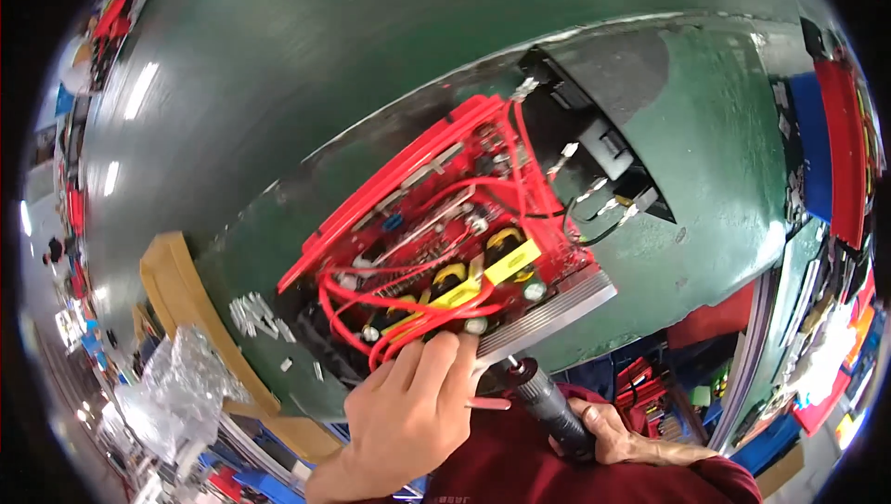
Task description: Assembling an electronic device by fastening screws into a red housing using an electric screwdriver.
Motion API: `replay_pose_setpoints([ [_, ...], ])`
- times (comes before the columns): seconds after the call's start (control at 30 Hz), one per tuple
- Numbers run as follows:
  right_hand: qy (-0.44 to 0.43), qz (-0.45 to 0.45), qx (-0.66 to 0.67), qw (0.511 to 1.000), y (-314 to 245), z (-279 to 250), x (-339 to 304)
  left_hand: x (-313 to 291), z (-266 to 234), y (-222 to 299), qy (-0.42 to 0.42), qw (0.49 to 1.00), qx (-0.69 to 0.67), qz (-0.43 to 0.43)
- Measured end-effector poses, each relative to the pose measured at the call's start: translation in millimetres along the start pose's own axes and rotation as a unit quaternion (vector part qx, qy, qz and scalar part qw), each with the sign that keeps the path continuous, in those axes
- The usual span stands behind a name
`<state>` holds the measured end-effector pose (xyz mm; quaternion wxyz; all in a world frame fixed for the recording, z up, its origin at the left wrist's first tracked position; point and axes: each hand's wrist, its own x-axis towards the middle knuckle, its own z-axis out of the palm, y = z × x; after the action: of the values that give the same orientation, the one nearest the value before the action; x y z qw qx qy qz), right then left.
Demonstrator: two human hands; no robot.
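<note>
An opened red electronic unit (pixel 390 202) lies on the green bench. Its circuit board, yellow-taped coils (pixel 512 261) and looping red wires (pixel 371 304) are exposed. Along its near side runs a ribbed silver heat sink (pixel 548 314). My left hand (pixel 413 411) grips the unit's near edge at the heat sink's left end, fingers together and thumb hidden. Beside it a short red piece (pixel 487 404) sticks out; its kind is unclear. My right hand (pixel 608 432) is wrapped round a black electric screwdriver (pixel 548 407), its tip at the heat sink's outer side.
A black panel (pixel 599 133) with wired terminals lies beyond the unit's right end. Small silver parts (pixel 260 318) are scattered at the left by a tan cardboard piece (pixel 200 318) and clear plastic bags (pixel 181 388). Below the bench edge sits an open drawer with red items (pixel 640 388).
</note>
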<state>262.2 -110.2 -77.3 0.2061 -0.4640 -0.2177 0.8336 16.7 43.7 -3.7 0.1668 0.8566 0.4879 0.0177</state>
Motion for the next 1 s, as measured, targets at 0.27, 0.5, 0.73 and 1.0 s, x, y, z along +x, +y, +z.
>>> replay_pose_setpoints([
  [0.27,-0.253,0.177,0.326,0.893,40.9,-15.2,7.7,12.9,-9.6,13.9,-0.001,1.000,0.000,-0.019],
  [0.5,0.009,-0.224,-0.236,0.946,5.3,-37.2,3.0,38.5,-31.7,-20.1,0.176,0.979,0.087,-0.061],
  [0.73,-0.036,-0.198,-0.243,0.949,8.4,-58.4,-13.7,92.8,-33.4,-34.7,0.029,0.995,0.093,-0.038],
  [1.0,0.019,-0.225,-0.243,0.943,23.5,-74.9,-30.5,94.0,-30.6,-37.8,0.038,0.995,0.078,-0.042],
])
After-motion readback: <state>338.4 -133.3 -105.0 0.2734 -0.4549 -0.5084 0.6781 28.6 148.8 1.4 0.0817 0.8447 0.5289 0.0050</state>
